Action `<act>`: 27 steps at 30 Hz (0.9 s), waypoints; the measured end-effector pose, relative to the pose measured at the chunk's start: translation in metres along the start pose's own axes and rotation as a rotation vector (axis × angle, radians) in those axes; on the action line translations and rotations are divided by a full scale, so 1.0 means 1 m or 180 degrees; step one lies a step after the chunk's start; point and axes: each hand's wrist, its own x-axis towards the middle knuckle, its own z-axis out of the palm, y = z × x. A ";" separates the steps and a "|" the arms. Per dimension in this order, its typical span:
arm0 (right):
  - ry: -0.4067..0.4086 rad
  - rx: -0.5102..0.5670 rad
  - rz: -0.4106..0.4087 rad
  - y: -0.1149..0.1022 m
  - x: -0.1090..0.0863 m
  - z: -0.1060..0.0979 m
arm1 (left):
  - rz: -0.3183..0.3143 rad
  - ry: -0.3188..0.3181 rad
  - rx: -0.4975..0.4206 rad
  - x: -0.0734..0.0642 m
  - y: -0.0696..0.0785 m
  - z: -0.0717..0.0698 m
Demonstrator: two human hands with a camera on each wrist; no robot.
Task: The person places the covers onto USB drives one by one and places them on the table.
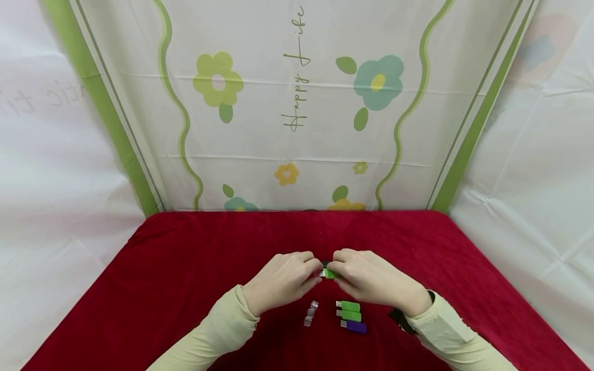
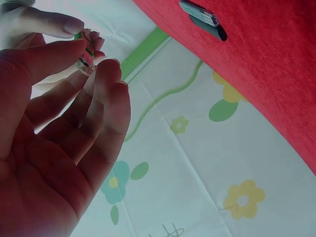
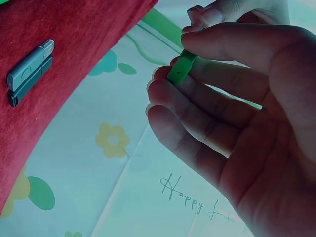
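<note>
In the head view both hands meet over the middle of the table. My right hand (image 1: 368,275) pinches a green USB stick (image 1: 330,274), its metal plug pointing left. In the right wrist view the green USB stick (image 3: 181,68) sits between thumb and fingers. My left hand (image 1: 285,278) pinches a small clear cap (image 2: 86,68) at the plug end; fingers partly hide it, so I cannot tell how far it covers the plug. Nearer the body lie green USB sticks (image 1: 349,315), a purple USB stick (image 1: 356,326) and several clear caps (image 1: 310,314).
A grey USB stick (image 3: 29,69) with a dark one against it lies on the red cloth (image 1: 185,288) beyond the hands. White printed curtains (image 1: 297,144) stand behind the table and at both sides.
</note>
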 end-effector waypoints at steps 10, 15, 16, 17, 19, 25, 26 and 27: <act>0.0043 0.0093 -0.0051 0.000 0.000 0.000 | 0.0018 -0.0011 0.0079 0.000 0.003 0.004; 0.0052 0.0072 -0.0065 0.000 0.000 0.000 | 0.0008 0.0026 0.0097 0.000 0.002 0.005; 0.0054 0.0066 -0.0068 0.000 0.000 0.000 | 0.0004 0.0029 0.0101 0.000 0.002 0.005; 0.0053 0.0060 -0.0069 0.000 0.000 0.000 | -0.0003 0.0030 0.0110 0.000 0.002 0.005; 0.0046 0.0049 -0.0063 0.000 0.000 0.000 | -0.0033 0.0026 0.0134 0.000 0.001 0.005; -0.0007 0.0027 -0.0025 0.000 0.000 0.001 | -0.0150 0.0010 0.0170 0.000 0.001 0.006; -0.0011 0.0026 -0.0020 0.000 0.000 0.001 | -0.0167 0.0011 0.0164 0.000 0.001 0.005; -0.0012 0.0024 -0.0017 0.000 0.000 0.001 | -0.0181 0.0012 0.0164 0.000 0.000 0.005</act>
